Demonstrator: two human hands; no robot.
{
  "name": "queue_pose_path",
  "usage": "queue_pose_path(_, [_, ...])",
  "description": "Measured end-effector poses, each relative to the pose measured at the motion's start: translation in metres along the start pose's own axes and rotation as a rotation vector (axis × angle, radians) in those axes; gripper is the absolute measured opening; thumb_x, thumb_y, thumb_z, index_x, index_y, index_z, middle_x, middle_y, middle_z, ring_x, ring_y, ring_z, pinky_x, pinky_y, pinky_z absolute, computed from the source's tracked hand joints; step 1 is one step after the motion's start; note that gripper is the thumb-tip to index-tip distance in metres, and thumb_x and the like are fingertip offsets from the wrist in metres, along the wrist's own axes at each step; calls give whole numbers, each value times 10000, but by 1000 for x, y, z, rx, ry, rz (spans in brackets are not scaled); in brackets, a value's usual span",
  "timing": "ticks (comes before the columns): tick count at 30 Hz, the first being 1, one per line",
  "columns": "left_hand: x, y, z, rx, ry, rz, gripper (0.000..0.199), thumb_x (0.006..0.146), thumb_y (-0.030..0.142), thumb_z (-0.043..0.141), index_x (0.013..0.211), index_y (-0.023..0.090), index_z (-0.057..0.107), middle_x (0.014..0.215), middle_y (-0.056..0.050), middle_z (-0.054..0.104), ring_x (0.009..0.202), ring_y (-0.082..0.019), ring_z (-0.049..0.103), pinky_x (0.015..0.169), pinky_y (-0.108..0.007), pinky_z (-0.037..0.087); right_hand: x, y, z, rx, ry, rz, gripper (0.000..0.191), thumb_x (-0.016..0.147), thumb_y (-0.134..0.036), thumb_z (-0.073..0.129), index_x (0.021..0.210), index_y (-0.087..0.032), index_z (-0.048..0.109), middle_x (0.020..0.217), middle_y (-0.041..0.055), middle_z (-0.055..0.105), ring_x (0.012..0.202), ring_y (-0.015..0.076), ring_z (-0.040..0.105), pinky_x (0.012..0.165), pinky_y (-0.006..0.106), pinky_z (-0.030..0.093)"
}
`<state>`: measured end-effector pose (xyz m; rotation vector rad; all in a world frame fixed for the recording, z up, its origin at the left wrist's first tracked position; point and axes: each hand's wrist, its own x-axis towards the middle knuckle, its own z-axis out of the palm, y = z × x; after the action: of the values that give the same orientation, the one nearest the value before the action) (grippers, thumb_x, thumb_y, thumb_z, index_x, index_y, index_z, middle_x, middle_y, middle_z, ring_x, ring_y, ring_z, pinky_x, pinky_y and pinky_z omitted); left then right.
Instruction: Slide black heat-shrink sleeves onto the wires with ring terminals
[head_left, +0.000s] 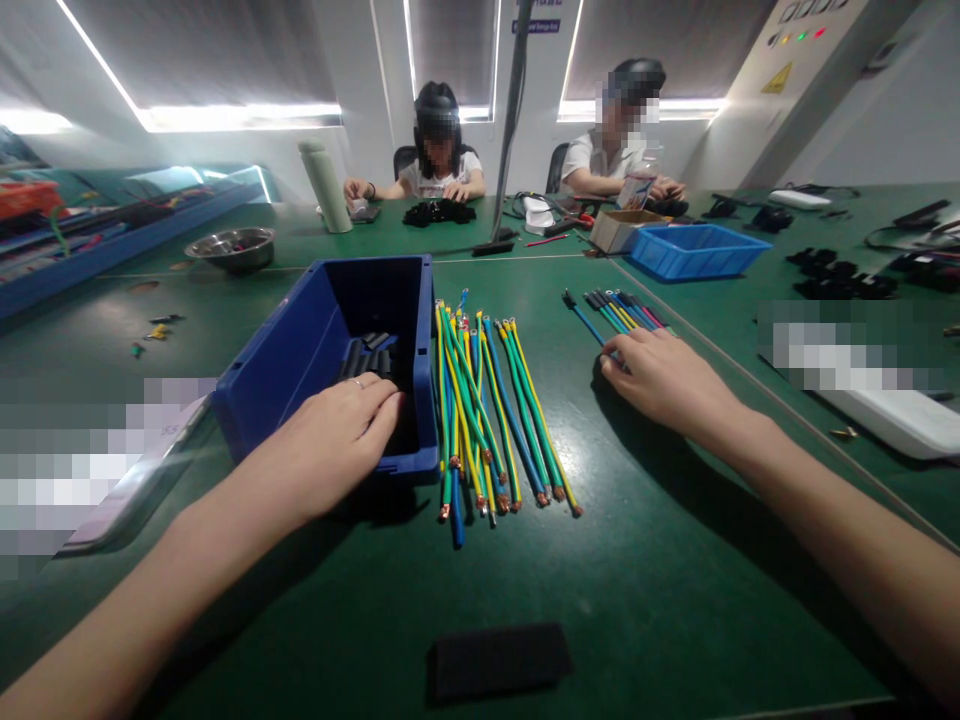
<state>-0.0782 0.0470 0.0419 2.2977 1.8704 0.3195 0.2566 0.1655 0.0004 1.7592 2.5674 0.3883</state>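
My left hand [349,425] reaches into a dark blue bin [259,385], over short black tubes [367,355]; its fingertips are hidden inside. To the right of the bin lies a bunch of green, yellow and blue wires [499,410] with bare copper ends facing me. My right hand [656,375] has its fingers closed on a blue wire [586,320] with a black end. Beside that wire, several coloured wires with dark sleeves [619,308] lie side by side, partly behind the hand.
A black block [501,660] lies near the front edge. Further back are a metal bowl [232,250], a green bottle [325,188], a blue tray [697,252] and a metal pole [512,120]. Two people sit across the table. A white device [874,400] lies at right.
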Motion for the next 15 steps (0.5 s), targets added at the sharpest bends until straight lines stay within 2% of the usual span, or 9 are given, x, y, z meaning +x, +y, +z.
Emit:
queue_pose_path(4, [0, -1, 2, 7, 14, 6, 437, 920, 407, 235, 737, 199, 572, 845, -96, 649, 786, -248, 633, 747, -395, 499, 0, 2, -2, -40, -11, 34, 469, 962, -420, 342, 1013, -129, 707, 988, 159, 699, 922, 295, 612, 767, 380, 404])
queue_pose_path(7, [0, -2, 3, 7, 15, 3, 462, 922, 399, 237, 845, 171, 631, 918, -121, 660, 880, -284, 645, 827, -445, 504, -2, 3, -4, -74, -2, 67, 509, 965, -440, 329, 977, -116, 722, 966, 184, 698, 904, 312, 618, 746, 394, 393])
queue_pose_path(11, [-1, -2, 4, 20, 65, 25, 499, 923, 366, 239, 1047, 110, 649, 1077, -175, 637, 1022, -316, 612, 943, -492, 471, -4, 4, -4, -103, 20, 99, 510, 966, -447, 329, 1010, -123, 720, 990, 194, 693, 914, 324, 620, 738, 404, 385])
queue_pose_path(15, [-2, -2, 6, 35, 121, 63, 467, 935, 345, 261, 1055, 108, 644, 1048, -167, 625, 1004, -301, 592, 937, -480, 474, -3, 3, -2, -110, 42, 91, 486, 961, -434, 348, 1062, -114, 700, 1051, 201, 683, 966, 336, 607, 773, 421, 389])
